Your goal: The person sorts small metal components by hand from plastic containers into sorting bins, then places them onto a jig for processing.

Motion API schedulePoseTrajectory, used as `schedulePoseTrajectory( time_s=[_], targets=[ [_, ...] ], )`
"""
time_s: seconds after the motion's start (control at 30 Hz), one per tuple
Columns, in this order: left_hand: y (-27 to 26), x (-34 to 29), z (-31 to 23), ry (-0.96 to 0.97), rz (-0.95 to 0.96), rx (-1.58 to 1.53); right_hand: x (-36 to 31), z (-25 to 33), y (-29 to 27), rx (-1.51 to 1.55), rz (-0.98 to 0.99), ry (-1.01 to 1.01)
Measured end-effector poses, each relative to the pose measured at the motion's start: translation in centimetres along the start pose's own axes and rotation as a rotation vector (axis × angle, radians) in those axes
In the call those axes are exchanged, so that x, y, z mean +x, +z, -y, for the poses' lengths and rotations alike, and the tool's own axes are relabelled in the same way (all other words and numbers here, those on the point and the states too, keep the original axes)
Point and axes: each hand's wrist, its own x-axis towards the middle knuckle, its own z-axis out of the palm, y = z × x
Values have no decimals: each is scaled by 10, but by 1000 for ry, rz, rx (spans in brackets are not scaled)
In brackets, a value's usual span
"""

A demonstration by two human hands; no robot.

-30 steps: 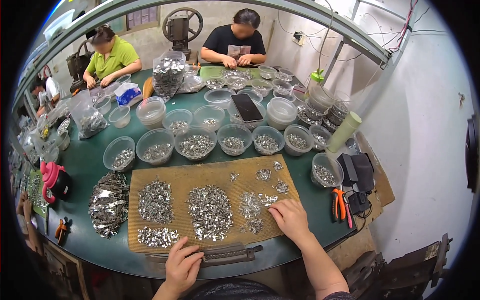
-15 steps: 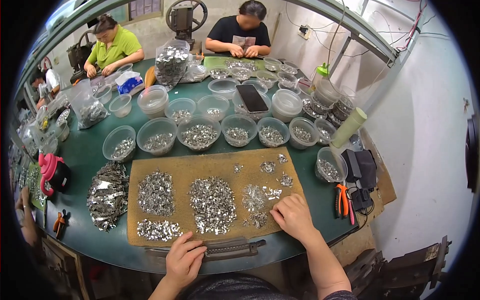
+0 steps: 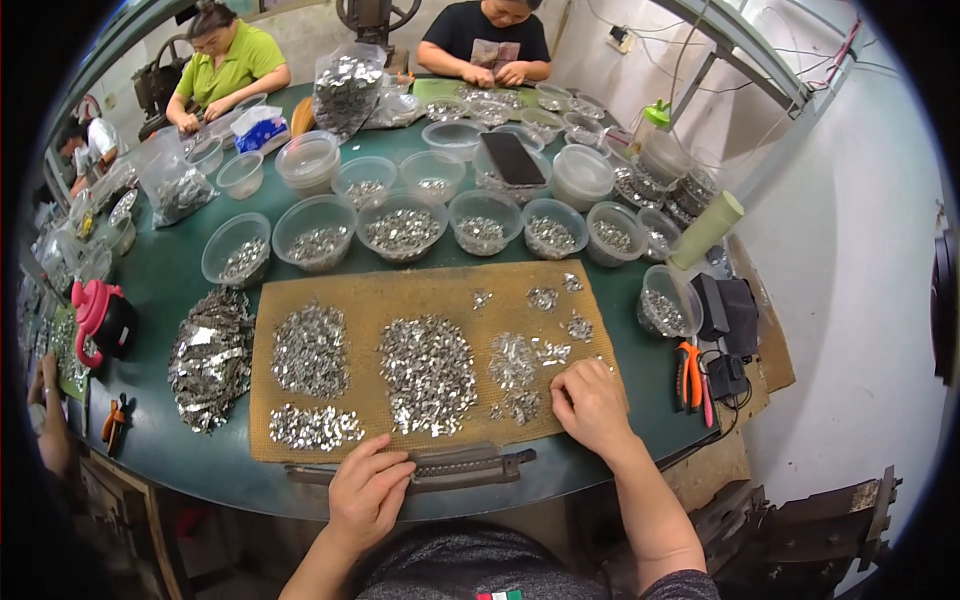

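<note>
A tan ribbed mat [image 3: 370, 290] lies before me, with heaps of small silvery metal pieces on it. The broadest heap [image 3: 430, 375] is in the middle; smaller piles [image 3: 512, 360] sit to its right. My left hand [image 3: 368, 488] rests at the mat's near edge beside a dark slotted metal strip [image 3: 455, 468], fingers loosely stretched and slightly apart. On the mat's right side, my right hand [image 3: 592, 405] is closed, knuckles up, beside the small piles. Its fingertips are turned under, so anything in them is hidden.
Clear plastic bowls [image 3: 402, 228] of metal pieces line the mat's far side; a phone [image 3: 512, 160] lies across some. Orange-handled pliers [image 3: 690, 375] lie right. A silvery scrap bundle [image 3: 212, 360] and a pink-lidded jug [image 3: 103, 320] stand left. Two people work across the table.
The view has tilted slightly, so the table appears higher in the picture. Both hands stay at about the same places on the mat.
</note>
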Motion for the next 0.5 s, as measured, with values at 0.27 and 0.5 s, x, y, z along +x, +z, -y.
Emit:
schedulePoseTrajectory(
  time_s=[0.27, 0.5],
  targets=[
    [-1, 0, 8, 16, -3, -10, -10, 53, -12, 86, 23, -245],
    [2, 1, 11, 30, -6, -11, -25, 82, 2, 122, 157, -317]
  ],
)
